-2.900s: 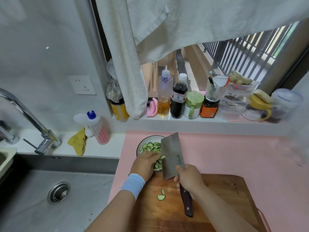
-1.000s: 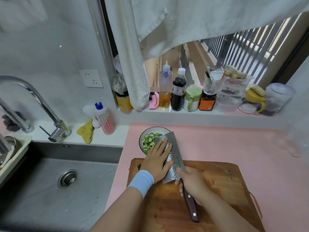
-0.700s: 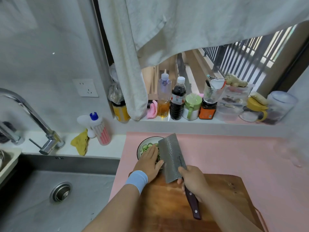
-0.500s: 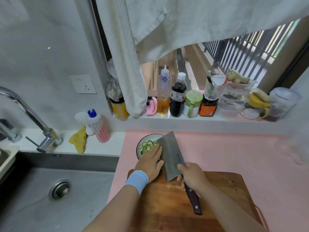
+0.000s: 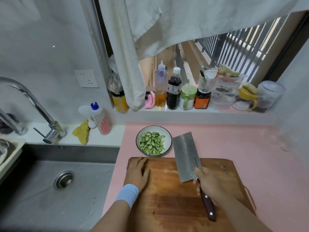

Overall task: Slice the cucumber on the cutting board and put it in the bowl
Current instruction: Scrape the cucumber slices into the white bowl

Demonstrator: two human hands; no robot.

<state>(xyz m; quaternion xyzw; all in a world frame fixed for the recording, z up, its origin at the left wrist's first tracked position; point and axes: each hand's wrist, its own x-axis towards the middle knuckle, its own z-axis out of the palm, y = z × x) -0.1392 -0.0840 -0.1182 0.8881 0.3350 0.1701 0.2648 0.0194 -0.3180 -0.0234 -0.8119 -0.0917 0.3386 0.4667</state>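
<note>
A white bowl [image 5: 168,137] full of thin green cucumber slices [image 5: 151,145] stands on the pink mat just beyond the wooden cutting board [image 5: 168,195]. My left hand [image 5: 138,172], with a pale blue wristband, lies flat on the board's far left corner, fingers straight. My right hand [image 5: 214,186] grips the dark handle of a cleaver [image 5: 187,156]. Its wide blade lies tilted over the board's far edge, to the right of the bowl. No cucumber shows on the board.
A steel sink [image 5: 55,186] and tap [image 5: 33,104] lie to the left. The windowsill holds bottles [image 5: 173,91], jars and plastic containers [image 5: 224,92]. A dish soap bottle [image 5: 100,119] and yellow cloth [image 5: 82,133] sit by the wall. A cloth hangs overhead.
My left hand has left the blade and bowl and come down flat on the board. The cleaver has swung right, away from the bowl, which now shows in full.
</note>
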